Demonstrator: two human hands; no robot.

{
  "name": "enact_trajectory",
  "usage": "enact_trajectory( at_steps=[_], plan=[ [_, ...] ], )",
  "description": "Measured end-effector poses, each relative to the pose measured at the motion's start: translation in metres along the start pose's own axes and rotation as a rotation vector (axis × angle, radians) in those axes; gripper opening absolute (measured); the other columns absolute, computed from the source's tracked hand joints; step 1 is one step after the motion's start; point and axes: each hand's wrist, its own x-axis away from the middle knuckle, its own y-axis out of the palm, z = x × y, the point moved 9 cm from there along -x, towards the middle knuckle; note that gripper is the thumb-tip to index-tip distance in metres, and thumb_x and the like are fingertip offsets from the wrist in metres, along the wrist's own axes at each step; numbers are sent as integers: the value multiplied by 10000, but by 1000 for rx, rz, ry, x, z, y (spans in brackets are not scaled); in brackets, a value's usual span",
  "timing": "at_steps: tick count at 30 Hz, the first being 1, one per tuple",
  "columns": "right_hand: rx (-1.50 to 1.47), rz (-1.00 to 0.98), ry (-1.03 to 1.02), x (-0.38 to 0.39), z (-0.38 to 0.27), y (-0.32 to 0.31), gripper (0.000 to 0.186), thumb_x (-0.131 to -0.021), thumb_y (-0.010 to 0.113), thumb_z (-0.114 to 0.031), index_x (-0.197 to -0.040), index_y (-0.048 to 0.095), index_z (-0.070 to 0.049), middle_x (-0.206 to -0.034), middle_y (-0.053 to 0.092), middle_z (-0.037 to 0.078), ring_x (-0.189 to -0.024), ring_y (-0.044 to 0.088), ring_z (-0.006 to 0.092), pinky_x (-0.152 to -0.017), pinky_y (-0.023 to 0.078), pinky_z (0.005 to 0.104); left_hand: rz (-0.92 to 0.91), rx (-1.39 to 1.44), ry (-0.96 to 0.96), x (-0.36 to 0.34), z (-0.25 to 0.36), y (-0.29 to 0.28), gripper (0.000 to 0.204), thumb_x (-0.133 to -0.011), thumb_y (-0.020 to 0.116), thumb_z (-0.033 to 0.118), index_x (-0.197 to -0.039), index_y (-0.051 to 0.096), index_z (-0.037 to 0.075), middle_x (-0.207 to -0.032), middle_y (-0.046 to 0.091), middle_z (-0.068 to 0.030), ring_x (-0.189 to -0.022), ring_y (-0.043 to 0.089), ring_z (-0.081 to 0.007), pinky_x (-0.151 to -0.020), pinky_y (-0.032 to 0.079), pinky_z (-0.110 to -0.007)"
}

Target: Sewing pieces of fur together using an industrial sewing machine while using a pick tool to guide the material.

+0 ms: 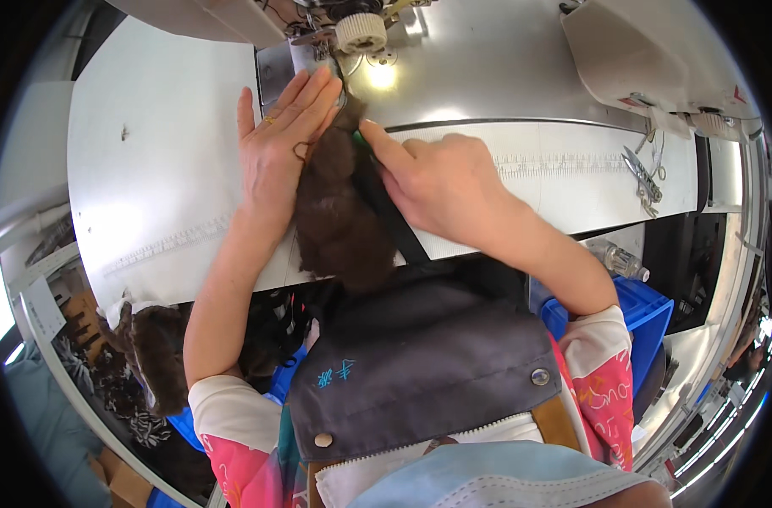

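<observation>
A brown fur piece (339, 207) lies on the white sewing table, its narrow far end under the sewing machine head (361, 34). Beside its right edge runs a black fabric strip (392, 207), hanging over the table's near edge. My left hand (284, 140) rests flat along the fur's left side, fingers stretched toward the needle area and a ring on one finger. From the right, my right hand (441, 178) reaches in with its index finger against the strip's far end and the other fingers curled. Its thumb is hidden, and a bit of green shows by the fingertip.
Thread snips (642, 176) and small metal tools lie on the table's right side. A clear plastic bottle (619, 259) and a blue bin (644, 309) stand below the right edge. More brown fur pieces (156, 347) are heaped at lower left. A machine body overhangs upper right.
</observation>
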Motion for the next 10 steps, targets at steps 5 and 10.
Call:
enact_trajectory(
  at_steps=[5, 10],
  plan=[
    [-81, -22, 79, 39, -20, 2, 440, -736, 633, -84, -1167, 553, -50, -604, 555, 56, -488, 562, 246, -458, 436, 354, -223, 79, -87, 24, 21, -1, 349, -825, 648, 91, -1166, 621, 162, -1225, 593, 8, -1198, 512, -182, -1059, 208, -523],
    [-328, -111, 227, 83, 3, -16, 524, -778, 621, -101, -1281, 474, -73, -769, 645, 115, -629, 644, 245, -611, 515, 306, -214, 194, -211, 42, 19, -3, 345, -856, 624, 134, -1199, 601, 162, -1268, 563, 13, -1231, 481, -187, -1076, 164, -538]
  ],
)
